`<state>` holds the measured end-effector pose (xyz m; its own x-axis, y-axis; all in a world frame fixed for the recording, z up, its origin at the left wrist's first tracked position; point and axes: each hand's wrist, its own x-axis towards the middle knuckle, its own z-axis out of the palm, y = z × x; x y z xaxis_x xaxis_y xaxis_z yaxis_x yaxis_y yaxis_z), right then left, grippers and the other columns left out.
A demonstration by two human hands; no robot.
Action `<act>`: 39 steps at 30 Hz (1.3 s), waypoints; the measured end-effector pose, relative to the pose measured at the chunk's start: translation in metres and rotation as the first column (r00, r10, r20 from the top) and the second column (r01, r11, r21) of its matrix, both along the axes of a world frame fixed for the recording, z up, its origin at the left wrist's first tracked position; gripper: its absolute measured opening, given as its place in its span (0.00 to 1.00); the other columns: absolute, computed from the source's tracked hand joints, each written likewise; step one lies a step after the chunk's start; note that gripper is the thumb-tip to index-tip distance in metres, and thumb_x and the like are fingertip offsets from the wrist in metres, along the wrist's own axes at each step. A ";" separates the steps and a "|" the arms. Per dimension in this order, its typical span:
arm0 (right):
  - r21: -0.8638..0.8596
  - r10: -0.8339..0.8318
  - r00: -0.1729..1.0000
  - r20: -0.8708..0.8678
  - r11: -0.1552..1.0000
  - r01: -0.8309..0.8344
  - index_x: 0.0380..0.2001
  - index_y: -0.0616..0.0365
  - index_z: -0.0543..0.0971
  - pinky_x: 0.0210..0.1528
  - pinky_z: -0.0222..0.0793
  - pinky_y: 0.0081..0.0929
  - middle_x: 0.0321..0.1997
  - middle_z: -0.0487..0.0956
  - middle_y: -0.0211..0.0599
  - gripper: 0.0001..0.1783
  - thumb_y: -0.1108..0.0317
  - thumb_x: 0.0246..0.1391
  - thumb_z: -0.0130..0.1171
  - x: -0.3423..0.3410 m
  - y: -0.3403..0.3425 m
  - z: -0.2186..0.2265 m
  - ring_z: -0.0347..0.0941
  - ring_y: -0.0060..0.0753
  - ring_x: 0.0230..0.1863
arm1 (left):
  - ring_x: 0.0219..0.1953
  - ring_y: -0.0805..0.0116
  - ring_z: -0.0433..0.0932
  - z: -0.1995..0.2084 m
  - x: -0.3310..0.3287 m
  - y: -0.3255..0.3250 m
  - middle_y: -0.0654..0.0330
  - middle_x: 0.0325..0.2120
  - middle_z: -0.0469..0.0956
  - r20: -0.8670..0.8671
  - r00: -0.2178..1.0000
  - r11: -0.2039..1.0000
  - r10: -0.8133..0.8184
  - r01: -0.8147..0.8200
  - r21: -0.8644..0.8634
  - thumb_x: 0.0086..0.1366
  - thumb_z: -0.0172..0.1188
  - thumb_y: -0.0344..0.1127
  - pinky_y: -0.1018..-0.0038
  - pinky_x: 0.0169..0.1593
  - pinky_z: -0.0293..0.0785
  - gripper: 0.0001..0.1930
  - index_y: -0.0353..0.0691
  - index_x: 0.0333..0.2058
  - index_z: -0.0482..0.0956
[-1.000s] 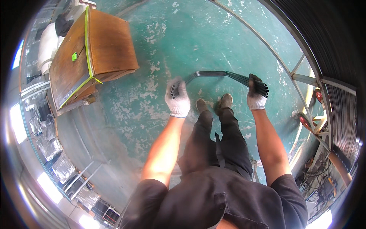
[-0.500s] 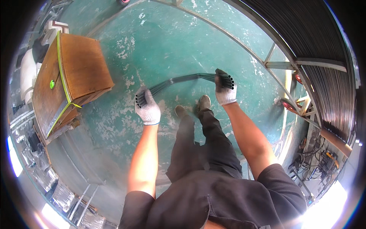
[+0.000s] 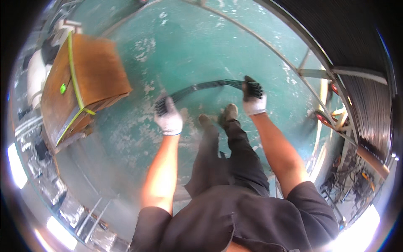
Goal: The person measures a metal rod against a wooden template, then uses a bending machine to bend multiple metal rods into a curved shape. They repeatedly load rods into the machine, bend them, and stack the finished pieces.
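A bundle of thin dark tubes (image 3: 203,85) spans the space between my hands, in front of my body and above the floor. It looks bowed in this wide view. My left hand (image 3: 168,117), in a pale glove with dark fingers, is closed around the bundle's left end. The other end sits in the grip of my right hand (image 3: 254,97), gloved the same way, with the open tube ends showing past its fingers. Motion blurs the left ends, so the separate tubes there are hard to make out.
At left stands a large brown carton stack (image 3: 100,63) with a yellow-green strap. A metal rack (image 3: 315,73) filled with long dark tubes runs along the right, wheels at its base. Cables and tools (image 3: 350,185) crowd the lower right. Worn green floor (image 3: 189,46) lies beneath.
The surroundings have shifted slightly to the right in view, and the picture is more blurred. Both hands keep their hold on the tube bundle.
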<state>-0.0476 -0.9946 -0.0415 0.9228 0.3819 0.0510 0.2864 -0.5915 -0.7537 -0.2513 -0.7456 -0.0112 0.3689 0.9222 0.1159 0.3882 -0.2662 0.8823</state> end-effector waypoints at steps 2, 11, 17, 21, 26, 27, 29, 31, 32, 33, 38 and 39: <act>-0.122 0.118 0.963 0.242 0.988 -0.091 0.57 0.59 0.87 0.55 0.81 0.38 0.51 0.89 0.47 0.15 0.67 0.73 0.63 0.004 -0.009 -0.013 0.86 0.45 0.51 | 0.44 0.64 0.86 0.000 0.003 0.001 0.56 0.43 0.88 0.099 0.995 0.993 -0.006 0.018 -0.118 0.78 0.63 0.29 0.68 0.53 0.81 0.09 0.31 0.50 0.83; -0.092 0.040 0.997 0.061 0.995 -0.034 0.61 0.59 0.85 0.57 0.79 0.26 0.54 0.89 0.36 0.16 0.68 0.74 0.63 0.004 -0.009 -0.030 0.86 0.29 0.53 | 0.42 0.70 0.86 -0.008 -0.001 0.001 0.58 0.40 0.87 0.175 0.983 0.989 0.051 -0.025 -0.149 0.76 0.64 0.26 0.72 0.51 0.82 0.09 0.32 0.51 0.83; -0.093 0.012 0.998 0.060 0.996 -0.006 0.55 0.59 0.87 0.56 0.82 0.40 0.52 0.89 0.47 0.16 0.63 0.74 0.58 0.006 -0.006 -0.022 0.87 0.48 0.53 | 0.44 0.69 0.87 -0.004 0.003 -0.001 0.56 0.42 0.88 0.178 0.983 0.982 0.048 -0.015 -0.187 0.76 0.63 0.26 0.71 0.52 0.82 0.10 0.31 0.52 0.83; -0.010 -0.022 1.000 0.006 1.000 0.022 0.56 0.60 0.86 0.57 0.82 0.38 0.52 0.90 0.46 0.16 0.63 0.74 0.59 0.002 0.001 -0.010 0.87 0.46 0.53 | 0.44 0.69 0.87 -0.011 -0.002 0.002 0.56 0.43 0.88 0.174 0.984 0.986 0.029 0.000 -0.168 0.76 0.63 0.26 0.71 0.52 0.82 0.10 0.31 0.52 0.83; 0.029 -0.015 1.000 0.021 0.999 0.015 0.56 0.61 0.86 0.56 0.82 0.37 0.52 0.90 0.46 0.17 0.63 0.74 0.59 0.005 -0.004 -0.028 0.87 0.46 0.53 | 0.45 0.69 0.87 -0.010 -0.002 0.004 0.55 0.44 0.89 0.171 0.985 0.989 0.012 0.013 -0.146 0.76 0.64 0.27 0.71 0.53 0.82 0.10 0.31 0.52 0.83; 0.000 0.003 1.000 0.031 1.000 -0.003 0.57 0.60 0.86 0.57 0.81 0.35 0.53 0.89 0.44 0.16 0.65 0.74 0.61 0.006 -0.004 -0.022 0.86 0.42 0.54 | 0.45 0.69 0.87 -0.008 0.000 0.003 0.55 0.44 0.89 0.159 0.987 0.990 0.001 0.022 -0.142 0.76 0.65 0.27 0.71 0.53 0.82 0.10 0.31 0.52 0.83; -0.058 0.036 0.998 0.049 0.998 -0.033 0.58 0.58 0.86 0.57 0.79 0.32 0.53 0.89 0.41 0.15 0.69 0.73 0.63 0.004 -0.004 -0.011 0.85 0.36 0.55 | 0.46 0.68 0.87 -0.005 -0.003 0.006 0.56 0.45 0.89 0.121 0.992 0.991 -0.027 0.043 -0.125 0.76 0.64 0.27 0.71 0.54 0.82 0.10 0.31 0.52 0.83; -0.083 0.047 0.992 0.116 0.996 -0.038 0.58 0.57 0.86 0.57 0.80 0.34 0.53 0.89 0.43 0.15 0.67 0.74 0.62 0.004 -0.006 -0.014 0.85 0.40 0.55 | 0.47 0.67 0.87 -0.007 -0.003 0.006 0.56 0.46 0.88 0.112 0.990 0.986 -0.086 0.100 -0.132 0.76 0.64 0.26 0.70 0.55 0.81 0.09 0.31 0.52 0.83; -0.110 0.056 0.987 0.154 0.993 -0.040 0.58 0.57 0.86 0.57 0.80 0.35 0.53 0.89 0.45 0.15 0.67 0.74 0.62 0.004 -0.009 -0.019 0.85 0.42 0.55 | 0.48 0.66 0.86 -0.007 -0.005 0.005 0.56 0.46 0.88 0.091 0.992 0.990 -0.086 0.096 -0.105 0.77 0.63 0.26 0.69 0.55 0.81 0.09 0.32 0.52 0.83; -0.146 0.092 0.974 0.206 0.987 -0.062 0.58 0.57 0.86 0.56 0.81 0.36 0.53 0.89 0.45 0.15 0.66 0.74 0.62 0.003 -0.011 -0.025 0.86 0.44 0.53 | 0.48 0.65 0.86 -0.007 -0.006 0.005 0.56 0.46 0.88 0.078 0.993 0.992 -0.092 0.098 -0.082 0.77 0.62 0.26 0.68 0.56 0.81 0.08 0.32 0.51 0.83; -0.092 0.117 0.982 0.148 0.990 -0.104 0.61 0.58 0.84 0.57 0.81 0.34 0.54 0.89 0.44 0.18 0.64 0.74 0.63 0.005 -0.009 -0.009 0.87 0.42 0.54 | 0.51 0.60 0.86 -0.006 -0.004 0.005 0.51 0.48 0.87 0.016 0.999 0.997 -0.044 0.045 -0.068 0.80 0.60 0.30 0.64 0.58 0.80 0.11 0.31 0.53 0.83; -0.095 0.128 0.980 0.151 0.989 -0.115 0.61 0.58 0.84 0.58 0.81 0.34 0.55 0.89 0.44 0.18 0.63 0.74 0.63 0.004 -0.008 -0.010 0.87 0.41 0.54 | 0.52 0.59 0.85 -0.004 -0.003 0.005 0.51 0.49 0.87 0.022 0.999 0.995 -0.041 0.043 -0.093 0.79 0.60 0.30 0.64 0.59 0.80 0.11 0.30 0.54 0.82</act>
<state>-0.0434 -1.0024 -0.0511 0.8526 0.4996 0.1531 0.4700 -0.6051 -0.6426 -0.2538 -0.7410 -0.0156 0.4064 0.9129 0.0381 0.3600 -0.1983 0.9116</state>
